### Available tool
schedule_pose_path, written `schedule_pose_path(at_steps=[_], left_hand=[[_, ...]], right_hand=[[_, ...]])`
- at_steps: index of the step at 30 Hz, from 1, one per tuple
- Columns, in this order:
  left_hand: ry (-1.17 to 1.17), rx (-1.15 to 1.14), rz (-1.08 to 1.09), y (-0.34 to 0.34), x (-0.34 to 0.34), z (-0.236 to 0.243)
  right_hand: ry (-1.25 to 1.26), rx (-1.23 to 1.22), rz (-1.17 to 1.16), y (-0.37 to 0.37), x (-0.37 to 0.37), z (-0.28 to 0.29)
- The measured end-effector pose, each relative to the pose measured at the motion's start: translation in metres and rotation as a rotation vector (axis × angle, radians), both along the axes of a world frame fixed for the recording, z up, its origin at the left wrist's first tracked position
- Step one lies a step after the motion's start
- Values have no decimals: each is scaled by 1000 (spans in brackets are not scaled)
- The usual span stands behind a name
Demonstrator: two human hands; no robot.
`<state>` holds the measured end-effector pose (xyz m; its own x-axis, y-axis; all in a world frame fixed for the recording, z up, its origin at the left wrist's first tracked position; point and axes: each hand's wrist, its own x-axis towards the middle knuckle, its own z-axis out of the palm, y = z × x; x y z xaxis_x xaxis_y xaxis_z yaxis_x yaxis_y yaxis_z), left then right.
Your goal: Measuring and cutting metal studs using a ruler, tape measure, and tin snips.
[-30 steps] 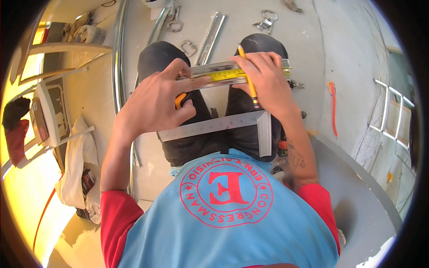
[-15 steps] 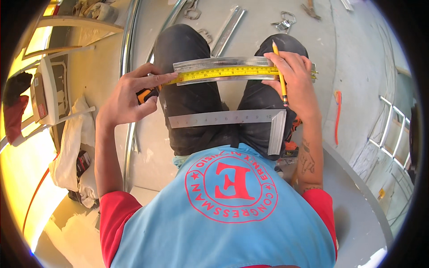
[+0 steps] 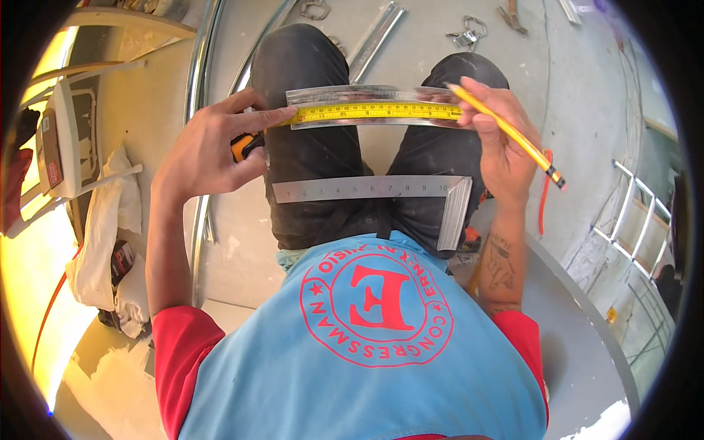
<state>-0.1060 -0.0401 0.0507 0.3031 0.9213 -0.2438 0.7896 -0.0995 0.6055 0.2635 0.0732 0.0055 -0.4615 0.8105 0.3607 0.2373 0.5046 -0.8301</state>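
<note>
A short metal channel (image 3: 341,94) lies across my thighs, with the yellow blade of a tape measure (image 3: 374,112) stretched along it. My left hand (image 3: 220,143) grips the orange and black tape case, its index finger pressing the blade at the channel's left end. Between the thumb and fingers of my right hand (image 3: 506,128) is a yellow pencil (image 3: 524,143), its point toward the channel and its eraser end slanting down to the right. That hand is at the channel's right end, hiding part of it. Nearer my body, a metal try square (image 3: 367,188) rests on my thighs.
Long metal studs (image 3: 199,81) run along the floor at left. Ahead lie a short channel piece (image 3: 375,42), locking clamps (image 3: 467,34) and a hammer (image 3: 512,18). A white chair (image 3: 67,139) stands left, and a white metal rack (image 3: 634,213) right.
My right hand has shifted right, and the pencil has gone from nearly upright to a slant with its eraser end swung right. My left hand still holds the tape at the channel's left end.
</note>
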Motion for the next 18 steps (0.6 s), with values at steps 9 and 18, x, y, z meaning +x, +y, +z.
schedule_pose_path(at_steps=[9,18], left_hand=[[1,25,-2,0,0,1],[25,-27,13,-1,1,5]], right_hand=[[195,-409,48,-8,-25,-13],[179,-389,17,-8,-28,-20]])
